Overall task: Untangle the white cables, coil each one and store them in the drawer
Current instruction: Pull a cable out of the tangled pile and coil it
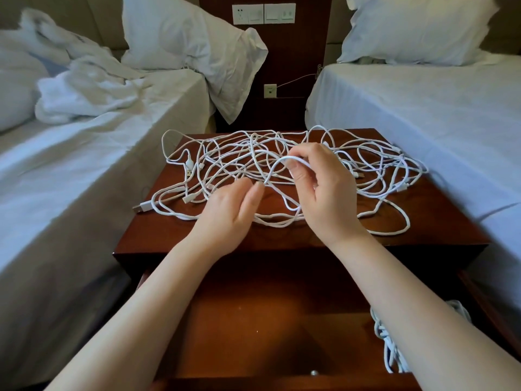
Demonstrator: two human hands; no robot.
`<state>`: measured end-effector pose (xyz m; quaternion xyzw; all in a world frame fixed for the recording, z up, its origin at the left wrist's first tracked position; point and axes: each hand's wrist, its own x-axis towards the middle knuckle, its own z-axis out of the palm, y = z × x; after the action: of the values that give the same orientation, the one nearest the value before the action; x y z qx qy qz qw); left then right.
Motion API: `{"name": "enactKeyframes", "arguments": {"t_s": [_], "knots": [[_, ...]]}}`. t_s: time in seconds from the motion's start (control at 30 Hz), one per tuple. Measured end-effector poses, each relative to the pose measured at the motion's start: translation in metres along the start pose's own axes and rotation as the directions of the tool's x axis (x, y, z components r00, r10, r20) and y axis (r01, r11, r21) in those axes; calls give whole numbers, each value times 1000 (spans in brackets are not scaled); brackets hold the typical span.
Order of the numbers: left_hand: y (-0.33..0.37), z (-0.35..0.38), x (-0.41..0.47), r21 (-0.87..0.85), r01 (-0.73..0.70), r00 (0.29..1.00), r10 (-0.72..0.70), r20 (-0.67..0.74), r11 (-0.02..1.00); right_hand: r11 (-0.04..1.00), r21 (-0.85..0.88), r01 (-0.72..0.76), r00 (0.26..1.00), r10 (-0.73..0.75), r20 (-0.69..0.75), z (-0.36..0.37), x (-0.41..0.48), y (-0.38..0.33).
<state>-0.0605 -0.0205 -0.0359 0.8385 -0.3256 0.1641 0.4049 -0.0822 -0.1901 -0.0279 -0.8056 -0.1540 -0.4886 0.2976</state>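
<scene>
The right forearm (417,306) hides most of the coiled cable (390,348) in the drawer (253,320), well below the fingers (298,170). The drawer's front is cut off by the bottom edge.

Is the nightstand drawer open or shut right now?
Open. The drawer is pulled out below the nightstand top, its wooden floor exposed, with a white cable bundle lying at its right side.

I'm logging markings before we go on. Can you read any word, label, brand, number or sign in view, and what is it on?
None can be read.
Wall panel: sockets and switches only, any marks too small to read.
Lower socket: no legible text.
USB plug on the cables: no marking readable.
Nightstand, drawer, bedding: no print visible.
</scene>
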Motion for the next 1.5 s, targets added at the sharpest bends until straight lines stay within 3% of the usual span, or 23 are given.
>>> {"name": "enactKeyframes", "arguments": {"t_s": [0.1, 0.17, 0.3, 0.4, 0.53, 0.67, 0.8, 0.97, 1.03, 1.1, 1.23, 1.33, 1.43, 1.5], "knots": [[7, 5, -2, 15, 89, 971, -90, 223, 996, 999, -31, -29, 1000, 29, -13, -1, 1, 3], [14, 8, -3, 3, 128, 948, -124, 293, 992, 999, -45, -31, 999, 29, -34, -2, 1, 3], [31, 4, -4, -264, 247, 905, -124, 407, 932, 999, -6, -52, 996, 52, -71, -2, 3, 4], [44, 0, -7, -482, 286, 890, -44, 454, 828, 997, 35, -75, 997, 75, -12, -2, 5, 8], [51, -2, -10, -696, 253, 925, 42, 377, 672, 989, 81, -122, 967, 100, 233, 1, -2, 5], [48, -4, -7, -813, 138, 978, 53, 202, 566, 961, 87, -264, 798, 168, 578, 7, -12, -4], [43, -13, -1, -860, 38, 999, -38, 21, 509, 1000, -15, 5, 754, 6, 657, 20, -23, -14], [32, -18, 5, -782, 34, 959, -241, -150, 622, 996, -26, 87, 756, -49, 652, 20, -23, -14], [21, -18, 10, -714, 96, 921, -334, -200, 693, 993, -49, 106, 747, -47, 663, 20, -23, -10], [10, -16, 12, -587, 180, 887, -388, -250, 789, 992, -45, 116, 785, -63, 616, 21, -23, -6], [-4, -11, 11, -263, 291, 860, -372, -349, 920, 978, -77, 196, 900, -148, 410, 17, -17, -1], [-9, -11, 8, -126, 245, 876, -275, -396, 961, 972, -96, 216, 930, -175, 324, 11, -9, 0], [-11, -7, 6, 80, 172, 936, -137, -325, 982, 970, -95, 223, 932, -184, 311, 8, -5, 0], [-12, -5, 5, 167, 173, 961, -129, -243, 971, 976, -88, 200, 939, -166, 300, 4, -1, 3]]}}
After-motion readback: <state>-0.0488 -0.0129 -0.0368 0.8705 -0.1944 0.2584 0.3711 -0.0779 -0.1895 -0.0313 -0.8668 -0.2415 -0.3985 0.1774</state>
